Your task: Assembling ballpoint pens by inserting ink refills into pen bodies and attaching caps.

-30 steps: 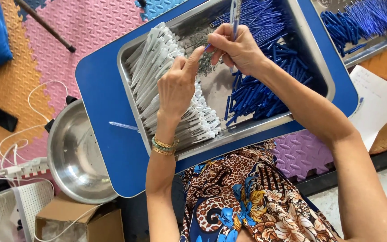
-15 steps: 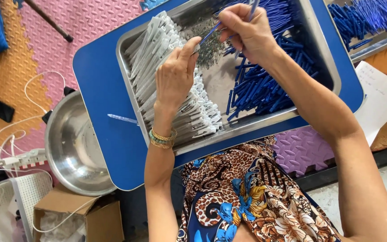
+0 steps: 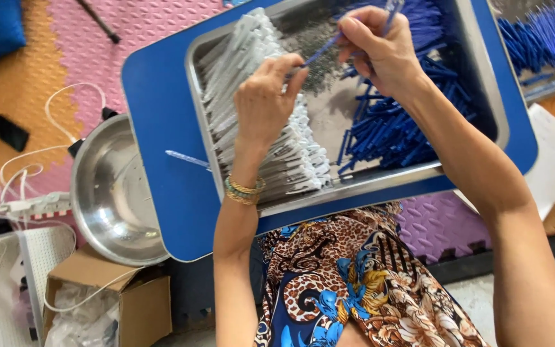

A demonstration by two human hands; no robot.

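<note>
Pink, orange and purple foam mats (image 3: 162,26) cover the floor, brightly lit. A cardboard box (image 3: 130,302) sits near left, beside white cables (image 3: 27,173).

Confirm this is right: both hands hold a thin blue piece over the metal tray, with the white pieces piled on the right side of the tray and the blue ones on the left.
Not quite: the head view shows the white pieces on the left of the metal tray and the blue ones on the right. The left hand and right hand do hold a thin blue piece.

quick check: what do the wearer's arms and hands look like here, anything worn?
Both arms are bare, no sleeves and no gloves. The left hand has a stack of bangles at the wrist, gold with a green beaded one. The right hand shows no bracelet or watch. No rings can be made out on the fingers.
</note>
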